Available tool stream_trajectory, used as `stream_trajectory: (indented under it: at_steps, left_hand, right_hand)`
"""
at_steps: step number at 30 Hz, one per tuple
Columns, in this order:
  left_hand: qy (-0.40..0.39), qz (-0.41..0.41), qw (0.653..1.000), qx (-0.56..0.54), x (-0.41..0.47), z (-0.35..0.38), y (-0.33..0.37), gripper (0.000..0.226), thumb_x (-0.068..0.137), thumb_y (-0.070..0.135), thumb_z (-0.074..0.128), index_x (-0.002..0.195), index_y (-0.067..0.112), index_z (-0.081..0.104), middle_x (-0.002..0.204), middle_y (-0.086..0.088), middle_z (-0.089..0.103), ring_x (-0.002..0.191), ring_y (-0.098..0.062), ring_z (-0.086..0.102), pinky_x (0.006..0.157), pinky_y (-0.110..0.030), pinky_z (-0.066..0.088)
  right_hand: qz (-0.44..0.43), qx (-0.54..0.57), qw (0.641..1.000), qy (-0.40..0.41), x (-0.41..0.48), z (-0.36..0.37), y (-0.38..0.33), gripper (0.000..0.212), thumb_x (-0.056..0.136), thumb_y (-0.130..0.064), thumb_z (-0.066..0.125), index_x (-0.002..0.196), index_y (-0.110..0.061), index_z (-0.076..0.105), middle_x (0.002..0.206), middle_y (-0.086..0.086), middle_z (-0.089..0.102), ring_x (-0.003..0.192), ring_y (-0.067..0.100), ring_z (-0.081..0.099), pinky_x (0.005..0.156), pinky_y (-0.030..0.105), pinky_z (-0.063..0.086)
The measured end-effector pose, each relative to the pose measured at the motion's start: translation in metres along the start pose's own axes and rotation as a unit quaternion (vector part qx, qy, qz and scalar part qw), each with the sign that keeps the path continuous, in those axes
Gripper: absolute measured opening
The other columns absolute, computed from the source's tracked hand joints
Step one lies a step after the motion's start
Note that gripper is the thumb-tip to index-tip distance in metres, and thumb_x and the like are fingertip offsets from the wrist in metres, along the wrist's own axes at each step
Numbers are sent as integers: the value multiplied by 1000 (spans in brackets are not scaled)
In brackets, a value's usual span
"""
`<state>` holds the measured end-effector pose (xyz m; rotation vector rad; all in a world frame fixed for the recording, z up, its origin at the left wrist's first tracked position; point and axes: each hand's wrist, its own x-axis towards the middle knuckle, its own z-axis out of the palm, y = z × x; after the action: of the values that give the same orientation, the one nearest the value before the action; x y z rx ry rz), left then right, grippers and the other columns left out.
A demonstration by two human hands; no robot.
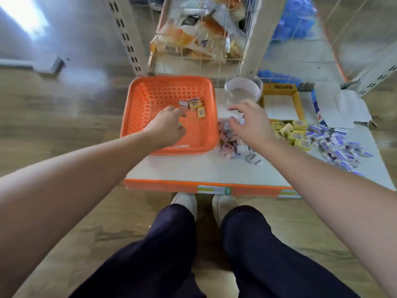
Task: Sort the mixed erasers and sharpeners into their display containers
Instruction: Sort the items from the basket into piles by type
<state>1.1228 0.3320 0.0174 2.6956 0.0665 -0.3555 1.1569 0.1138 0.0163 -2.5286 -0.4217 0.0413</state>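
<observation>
Head view. The left hand [169, 123] reaches into the orange perforated plastic basket [137, 108], its fingers stretched toward a few small yellow and white boxed pieces [194, 105] lying just beyond the fingertips. Blur hides whether it pinches anything. The right hand [249, 121] hovers with fingers spread and slightly curved, holding nothing, over a heap of small pink-and-white packets [228, 143] that lies between the two hands, touching the basket's right wall. Just beyond the right hand stands a clear round plastic tub with a white band [243, 91]. To that hand's right is an open yellow cardboard display box [298, 97], with a heap of yellow boxed erasers [294, 132] below it and a scatter of blue-and-white boxed pieces [337, 145] farther right. All rest on a white shelf with an orange front edge [193, 168].
</observation>
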Motion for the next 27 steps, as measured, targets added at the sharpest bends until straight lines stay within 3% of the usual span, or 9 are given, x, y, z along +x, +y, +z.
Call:
stream_trajectory:
  at_steps: [4,8,10,15,17,20,24,27]
  left_hand:
    - [23,-49,998,-25,1,-7,-43,47,87,16,58,133,12,49,135,-14,47,125,-30,43,100,-31,33]
    - [32,-63,997,-33,2,-8,-68,48,85,9,57,132,11,49,133,-13,52,121,-28,47,96,-27,33]
    - [27,-71,996,-45,4,-1,-77,47,85,7,55,132,13,50,130,-10,55,118,-26,50,93,-25,36]
    - [-69,-66,995,11,17,14,-83,56,86,17,64,138,19,44,136,-9,50,120,-28,49,94,-29,40]
    - [-122,-69,988,63,24,12,-81,64,86,25,66,143,18,36,139,-10,47,123,-31,48,97,-34,42]
    - [-167,-58,977,120,33,13,-80,57,89,22,60,142,14,38,135,-13,50,117,-33,52,94,-38,46]
    - [-170,-61,974,138,31,23,-81,46,90,18,57,135,11,47,127,-13,56,112,-32,55,85,-34,44]
    - [-129,-78,985,78,22,35,-82,49,85,20,66,129,9,48,124,-14,52,101,-30,55,84,-32,42]
  right_hand:
    - [-51,4,998,-33,17,35,-28,29,84,-14,62,113,-9,64,113,14,56,102,26,55,94,32,42]
    - [-77,-32,994,-68,32,58,-38,30,85,-14,64,114,-8,64,117,15,54,98,24,55,90,24,35]
    - [-93,-49,991,-88,37,69,-37,32,84,-16,65,116,-10,62,121,15,53,108,27,53,95,26,35]
    - [-144,-161,951,-222,44,92,-32,49,81,-35,68,127,-27,54,129,4,49,119,25,47,97,41,41]
    - [-147,-196,925,-290,55,94,-37,56,81,-35,69,132,-26,49,128,7,50,119,28,47,99,39,39]
    - [-141,-224,901,-343,64,100,-39,61,83,-27,68,138,-21,42,132,12,49,121,29,45,100,34,35]
    - [-129,-190,910,-345,56,116,-39,57,83,-23,67,136,-19,46,127,13,51,116,29,48,95,31,37]
    - [-128,-195,926,-298,46,125,-36,50,81,-23,65,129,-18,49,123,13,55,112,31,52,90,34,42]
